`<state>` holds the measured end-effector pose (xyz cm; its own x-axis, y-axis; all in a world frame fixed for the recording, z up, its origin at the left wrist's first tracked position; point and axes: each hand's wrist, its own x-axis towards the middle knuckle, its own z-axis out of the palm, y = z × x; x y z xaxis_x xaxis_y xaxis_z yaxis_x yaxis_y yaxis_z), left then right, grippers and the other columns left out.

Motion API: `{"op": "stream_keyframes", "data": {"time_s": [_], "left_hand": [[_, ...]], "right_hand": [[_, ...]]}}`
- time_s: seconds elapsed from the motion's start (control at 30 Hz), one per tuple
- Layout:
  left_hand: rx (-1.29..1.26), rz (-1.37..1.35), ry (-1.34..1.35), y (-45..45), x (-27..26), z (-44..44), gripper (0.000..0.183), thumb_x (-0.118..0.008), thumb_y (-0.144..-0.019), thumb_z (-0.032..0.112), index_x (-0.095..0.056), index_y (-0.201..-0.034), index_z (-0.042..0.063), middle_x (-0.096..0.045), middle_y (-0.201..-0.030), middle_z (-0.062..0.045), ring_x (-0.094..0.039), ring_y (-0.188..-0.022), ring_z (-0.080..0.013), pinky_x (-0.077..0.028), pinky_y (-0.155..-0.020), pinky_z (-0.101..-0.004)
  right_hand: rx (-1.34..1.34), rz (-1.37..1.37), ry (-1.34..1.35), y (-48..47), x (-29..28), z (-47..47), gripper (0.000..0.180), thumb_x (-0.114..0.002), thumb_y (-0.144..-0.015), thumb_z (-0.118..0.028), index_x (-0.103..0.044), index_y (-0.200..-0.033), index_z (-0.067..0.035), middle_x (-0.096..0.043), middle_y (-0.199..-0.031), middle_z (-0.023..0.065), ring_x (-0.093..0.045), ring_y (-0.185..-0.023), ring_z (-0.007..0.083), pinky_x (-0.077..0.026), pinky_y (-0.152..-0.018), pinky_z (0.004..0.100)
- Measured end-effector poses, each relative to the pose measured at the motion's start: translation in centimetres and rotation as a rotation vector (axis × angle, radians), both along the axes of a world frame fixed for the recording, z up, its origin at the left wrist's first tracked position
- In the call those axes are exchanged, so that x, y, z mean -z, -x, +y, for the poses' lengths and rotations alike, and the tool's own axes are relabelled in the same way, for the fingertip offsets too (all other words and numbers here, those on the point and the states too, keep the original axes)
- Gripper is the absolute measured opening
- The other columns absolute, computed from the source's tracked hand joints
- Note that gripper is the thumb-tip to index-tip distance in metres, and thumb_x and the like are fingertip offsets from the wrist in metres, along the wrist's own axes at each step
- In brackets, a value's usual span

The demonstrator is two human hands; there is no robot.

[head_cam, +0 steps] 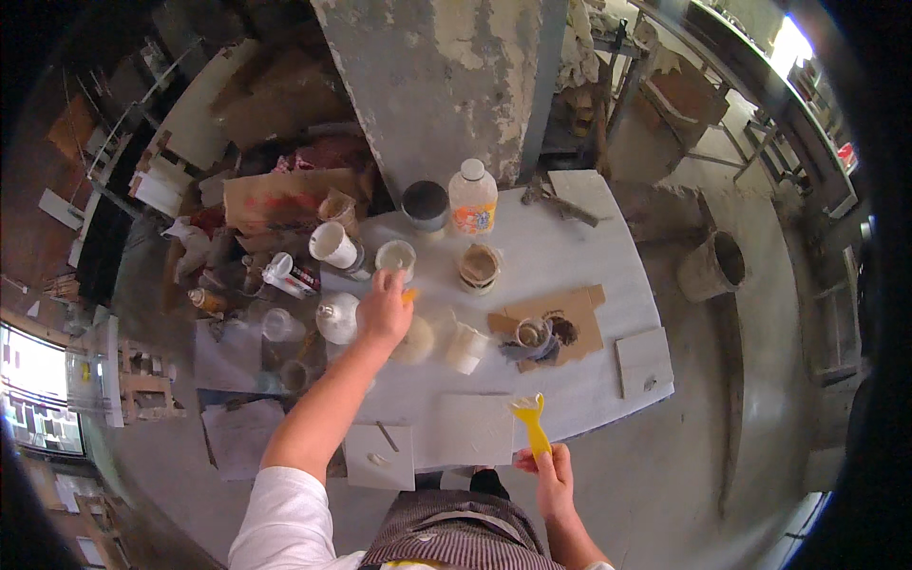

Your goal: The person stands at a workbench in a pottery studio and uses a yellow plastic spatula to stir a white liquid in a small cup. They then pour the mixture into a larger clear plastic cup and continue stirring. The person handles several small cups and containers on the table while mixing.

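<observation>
My left hand [385,313] reaches across the table to a clear cup [396,258] with pale contents, its fingertips at the near rim. A short orange tool handle [409,295] sticks out from this hand; the rest of the tool is hidden. In my right hand [553,476] is a yellow plastic scraper [531,423], held by its handle with the wide blade up. White paste clings to the blade's edge. Beside the blade, a white square panel [473,429] lies at the table's front edge. Another panel [362,470] to its left bears a thin dark strip [387,436] and a whitish dab.
A large capped plastic jug [473,198], a dark-topped container [425,205] and a brown-filled cup [479,268] stand farther back. Cardboard [588,320] with a stained cup [533,333] lies at right. A white round bottle [338,318] stands near my left forearm. A bucket [712,265] is on the floor.
</observation>
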<state>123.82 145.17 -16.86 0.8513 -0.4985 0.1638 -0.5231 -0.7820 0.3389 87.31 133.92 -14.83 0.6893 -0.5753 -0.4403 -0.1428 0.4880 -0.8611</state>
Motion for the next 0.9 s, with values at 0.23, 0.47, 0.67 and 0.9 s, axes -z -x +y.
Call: {"op": "stream_keyframes", "data": {"time_s": [0.23, 0.47, 0.67, 0.9], "left_hand": [[-0.235, 0.328, 0.123, -0.9, -0.2, 4.6, 0.032, -0.065, -0.077, 0.024, -0.056, -0.102, 0.006, -0.061, -0.098, -0.018, -0.059, -0.092, -0.0333, -0.047, -0.079, -0.0404], [-0.100, 0.350, -0.021, 8.7, 0.7, 5.6, 0.080, -0.076, -0.068, 0.032, -0.033, -0.133, 0.017, -0.040, -0.133, -0.016, -0.050, -0.113, -0.0315, -0.047, -0.088, -0.0389], [-0.074, 0.291, -0.244, 8.1, 0.6, 3.0, 0.100, -0.079, -0.064, 0.036, -0.018, -0.141, 0.022, -0.029, -0.141, -0.019, -0.044, -0.120, -0.0330, -0.047, -0.088, -0.0402], [-0.049, 0.301, -0.268, 7.5, -0.2, 3.7, 0.090, -0.078, -0.063, 0.032, -0.026, -0.134, 0.016, -0.036, -0.131, -0.021, -0.053, -0.106, -0.0375, -0.049, -0.081, -0.0450]], "right_hand": [[-0.076, 0.065, 0.064, 1.5, -0.5, -0.4, 0.019, -0.042, -0.097, -0.020, -0.044, -0.098, -0.001, -0.062, -0.093, 0.0119, -0.061, -0.075, 0.0166, -0.049, -0.072, 0.0297], [-0.083, 0.017, -0.015, 2.4, 1.1, 0.1, 0.018, -0.044, -0.096, -0.018, -0.042, -0.098, -0.001, -0.062, -0.093, 0.0131, -0.062, -0.075, 0.0166, -0.050, -0.072, 0.0288], [-0.104, 0.032, -0.017, 2.2, 1.0, 0.1, 0.017, -0.044, -0.096, -0.017, -0.043, -0.098, -0.001, -0.062, -0.091, 0.0135, -0.062, -0.076, 0.0174, -0.050, -0.071, 0.0295], [-0.062, 0.079, 0.009, 2.5, 0.3, -0.1, 0.015, -0.043, -0.096, -0.016, -0.043, -0.096, -0.001, -0.062, -0.090, 0.0132, -0.061, -0.073, 0.0176, -0.050, -0.071, 0.0312]]}}
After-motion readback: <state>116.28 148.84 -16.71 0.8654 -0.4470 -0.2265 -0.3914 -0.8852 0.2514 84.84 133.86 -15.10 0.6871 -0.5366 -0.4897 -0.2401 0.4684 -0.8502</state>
